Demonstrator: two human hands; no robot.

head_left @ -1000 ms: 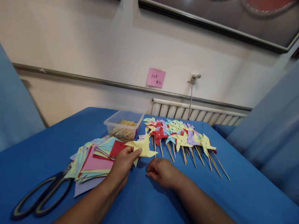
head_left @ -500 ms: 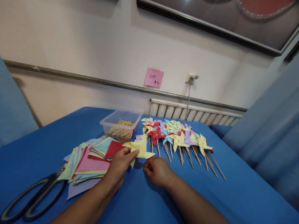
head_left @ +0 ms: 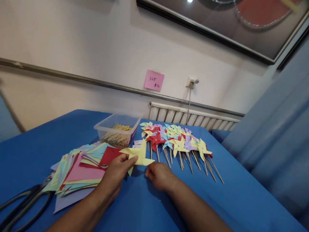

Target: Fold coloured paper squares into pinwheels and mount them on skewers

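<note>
My left hand (head_left: 118,170) pinches a yellow paper pinwheel (head_left: 141,156) at its centre, thumb on top, just above the blue table. Four-pointed blades stick out past the fingers, and no stick shows on it. Close by on the right, my right hand (head_left: 160,175) rests low at the tablecloth with curled fingers. Whatever it may hold is hidden by the fingers. Under and left of my left wrist lies a stack of coloured paper sheets (head_left: 82,170), a red one nearest the hand.
Large scissors (head_left: 31,199) lie at the left edge beside the paper. A clear plastic box (head_left: 98,130) holds thin wooden sticks (head_left: 118,133). Several finished pinwheels on sticks (head_left: 178,145) lie in a heap behind my right hand. A small printed card (head_left: 137,142) sits by the box.
The view has shifted, so everything appears a little further left. Both hands keep nearly the same pose, and the yellow pinwheel stays in my left hand.
</note>
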